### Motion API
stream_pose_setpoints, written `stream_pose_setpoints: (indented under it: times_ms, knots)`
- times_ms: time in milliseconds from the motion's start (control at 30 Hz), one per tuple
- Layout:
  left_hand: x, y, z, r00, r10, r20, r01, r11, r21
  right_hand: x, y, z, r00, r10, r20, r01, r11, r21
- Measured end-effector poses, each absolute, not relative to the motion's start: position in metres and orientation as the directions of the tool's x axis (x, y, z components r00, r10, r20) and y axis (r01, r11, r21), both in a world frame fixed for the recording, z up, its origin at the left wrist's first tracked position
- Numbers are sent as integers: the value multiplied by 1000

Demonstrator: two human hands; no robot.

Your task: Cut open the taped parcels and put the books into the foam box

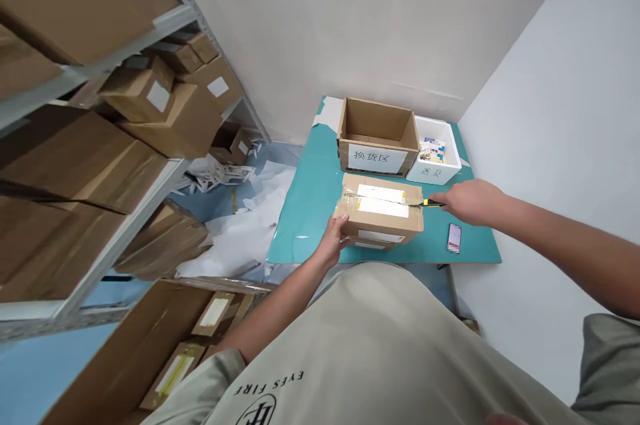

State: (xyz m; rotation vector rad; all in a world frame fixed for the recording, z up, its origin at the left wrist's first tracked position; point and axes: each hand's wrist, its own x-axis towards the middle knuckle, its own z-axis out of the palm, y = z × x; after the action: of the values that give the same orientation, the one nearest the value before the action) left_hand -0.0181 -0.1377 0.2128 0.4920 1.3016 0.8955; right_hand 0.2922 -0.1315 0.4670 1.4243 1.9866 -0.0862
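Note:
A taped cardboard box (383, 218) with white labels sits near the front edge of the green table (310, 212). A slit runs along the label on its top. My left hand (331, 242) holds the box at its lower left corner, thumb on the side. In my right hand (473, 202) is a yellow and black utility knife (433, 202), its tip at the right end of the box's top seam.
Behind stand an open cardboard box (377, 158) and a white bin (434, 173) holding printed packets. A phone (454, 238) lies at the right. Shelves (115, 232) of boxes, white packing sheets (235, 232) and a large open carton (125, 338) fill the left.

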Motion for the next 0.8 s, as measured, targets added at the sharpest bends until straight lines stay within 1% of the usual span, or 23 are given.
stream_pose_setpoints:
  times_ms: [133, 233, 300, 333, 367, 400, 433, 467, 500, 533, 567, 667, 733, 800]
  knots:
    - [-22, -134, 206, 23, 801, -598, -218, 588, 779, 314, -137, 468, -154, 834, -530, 898, 342, 276]
    - [-26, -135, 202, 26, 793, -609, -130, 606, 785, 322, -138, 455, -205, 841, -501, 906, 357, 228]
    - [-33, -139, 206, -18, 821, -571, -56, 570, 820, 324, -138, 445, -240, 840, -486, 898, 383, 218]
    - [-38, -142, 212, -71, 860, -505, 7, 507, 862, 324, -138, 441, -254, 837, -485, 893, 395, 214]
    - [-43, -145, 220, -129, 911, -392, 95, 405, 909, 325, -139, 437, -266, 833, -485, 890, 406, 209]
    - [-48, -147, 231, -177, 955, -239, 206, 273, 940, 325, -140, 435, -278, 829, -484, 888, 415, 200]
    - [-51, -147, 245, -181, 982, -58, 326, 115, 938, 326, -141, 433, -290, 827, -481, 887, 421, 189]
    - [-53, -144, 260, -129, 986, 106, 428, -41, 903, 326, -142, 432, -301, 827, -475, 888, 425, 177]
    - [-53, -138, 277, -63, 974, 217, 491, -159, 857, 326, -142, 432, -312, 826, -469, 887, 430, 167]
    - [-49, -128, 293, 32, 962, 273, 525, -249, 814, 325, -143, 432, -323, 826, -463, 885, 436, 161]
    - [-44, -116, 307, 150, 947, 284, 542, -319, 778, 325, -143, 432, -333, 823, -460, 881, 446, 160]
    - [-20, -70, 335, 475, 847, 237, 537, -492, 685, 323, -142, 433, -371, 814, -448, 860, 483, 166]
    - [-8, -43, 338, 583, 796, 161, 545, -531, 650, 322, -144, 433, -395, 809, -434, 851, 500, 158]
    - [-2, -26, 333, 618, 784, 59, 581, -506, 637, 324, -147, 432, -406, 807, -428, 848, 507, 152]
